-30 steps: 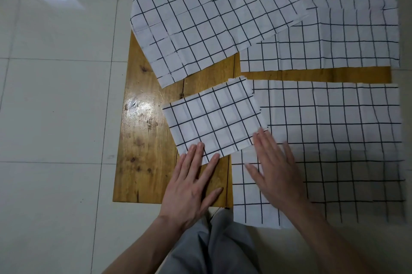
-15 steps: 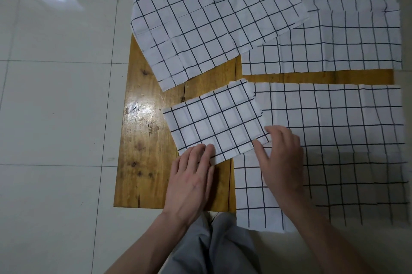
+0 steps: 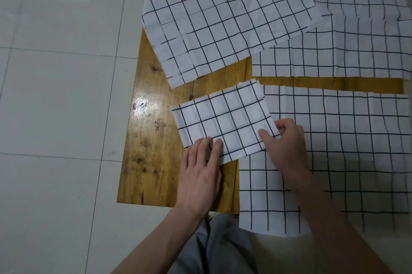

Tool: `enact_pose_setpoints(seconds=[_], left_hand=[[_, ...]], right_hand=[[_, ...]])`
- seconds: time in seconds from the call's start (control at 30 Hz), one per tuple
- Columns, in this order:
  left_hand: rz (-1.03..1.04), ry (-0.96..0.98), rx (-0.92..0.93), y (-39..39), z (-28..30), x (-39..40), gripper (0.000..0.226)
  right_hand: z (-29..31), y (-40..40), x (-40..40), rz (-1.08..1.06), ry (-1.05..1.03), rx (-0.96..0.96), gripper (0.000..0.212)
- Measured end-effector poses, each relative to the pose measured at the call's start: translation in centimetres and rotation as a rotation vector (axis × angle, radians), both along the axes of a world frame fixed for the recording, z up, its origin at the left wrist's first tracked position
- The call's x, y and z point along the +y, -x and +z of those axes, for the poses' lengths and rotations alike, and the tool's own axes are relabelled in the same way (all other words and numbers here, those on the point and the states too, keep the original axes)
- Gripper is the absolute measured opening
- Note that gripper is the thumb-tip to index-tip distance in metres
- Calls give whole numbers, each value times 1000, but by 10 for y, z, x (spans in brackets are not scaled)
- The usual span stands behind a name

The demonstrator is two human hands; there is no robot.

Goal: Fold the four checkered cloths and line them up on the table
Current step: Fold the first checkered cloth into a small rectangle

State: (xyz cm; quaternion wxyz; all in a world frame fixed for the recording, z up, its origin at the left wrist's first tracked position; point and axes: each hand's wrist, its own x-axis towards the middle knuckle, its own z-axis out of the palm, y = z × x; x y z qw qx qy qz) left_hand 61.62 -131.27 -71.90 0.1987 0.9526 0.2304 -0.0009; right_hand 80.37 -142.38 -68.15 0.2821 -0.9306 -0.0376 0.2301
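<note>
Starting at the bottom of the frame, grey trouser legs [image 3: 214,249] show between two bare forearms reaching up onto the wooden desk [image 3: 153,140]. Left hand [image 3: 198,175], low centre, lies flat with straight fingers pressing the near edge of the folded cloth [image 3: 223,122], pinning it to the wood. Right hand [image 3: 287,146], just right of centre, has its thumb on top and its fingers curled at the folded cloth's right-hand corner, so it looks to be pinching that corner, ready to shift or fold it again, I'd judge. That small rectangle sits mid-frame, tilted, its right edge overlapping the near open cloth [image 3: 345,151], which spreads flat across the right of the frame and hangs off the desk's near edge. Further up, past a strip of bare wood, the far right cloth [image 3: 356,51] lies open in the upper right, and the angled cloth [image 3: 223,17] sprawls across the top centre, overlapping its neighbour and drooping over the desk's left side above the pale tiled floor [image 3: 55,95]. Score so far, by my reading: one cloth folded down, maybe not finished, three untouched, and no line-up begun, so most of the job remains.
</note>
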Motion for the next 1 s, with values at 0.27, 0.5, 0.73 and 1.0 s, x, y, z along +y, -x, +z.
enact_pose_setpoints(seconds=[0.27, 0.5, 0.73, 1.0], left_hand=[[-9, -11, -24, 3, -4, 3, 66], [-108, -32, -53, -11, -9, 16, 52], [-115, -32, -54, -17, -5, 19, 49], [-66, 116, -134, -9, 4, 23, 48]], right_hand=[[5, 16, -6, -191, -219, 70, 38], [17, 25, -22, -252, -284, -49, 16], [24, 48, -9, -202, -441, -212, 43], [12, 80, 9, 333, -323, -520, 40]])
